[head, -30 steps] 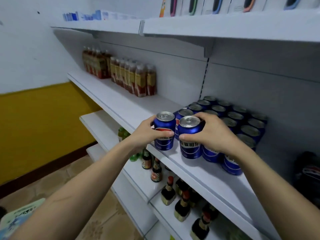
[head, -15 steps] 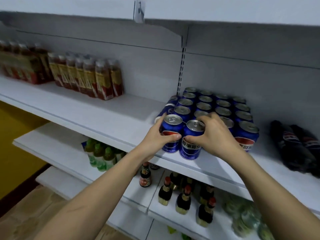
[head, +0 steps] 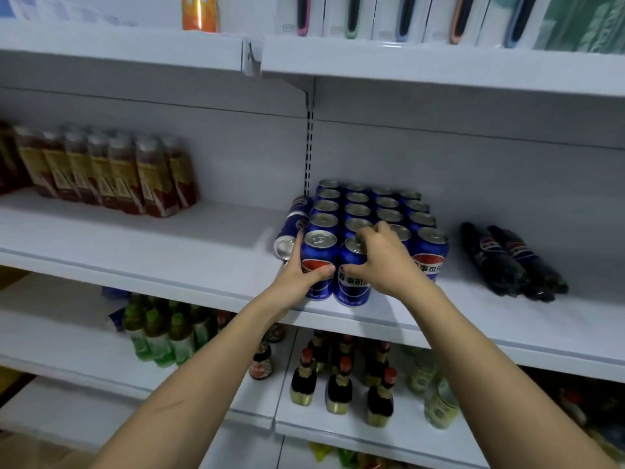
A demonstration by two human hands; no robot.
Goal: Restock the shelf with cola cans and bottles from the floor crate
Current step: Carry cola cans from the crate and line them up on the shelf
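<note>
On the shelf edge: two blue cola cans stand upright at the front lip of the middle shelf [head: 209,265], each with a hand on it.
Left can: the left can [head: 318,262] is gripped by the left hand [head: 297,275], fingers round its outer side, thumb across the logo.
Right can: the right can [head: 351,275] touches the left one; the right hand [head: 385,262] holds it with fingers curled over the rim and thumb on the front.
Key relation: both cans sit straight ahead of the hands, long axes vertical, and the block of cans [head: 372,211] lies directly behind them, so the push, I'd judge, runs straight back.
Nearer hand: neither leads; each hand is already on its own can.
Fallen can: a tipped can [head: 291,231] lies on its side just left of the block, top facing out, touching or almost touching the left hand's fingers. Could get nudged.
Front row: one more upright front can [head: 431,255] stands just right of the right hand.
Cola bottles: two dark cola bottles [head: 510,258] lie flat further right, well apart from the cans.
Further out: brown drink bottles [head: 111,174] far left; the crate is not in view.
</note>
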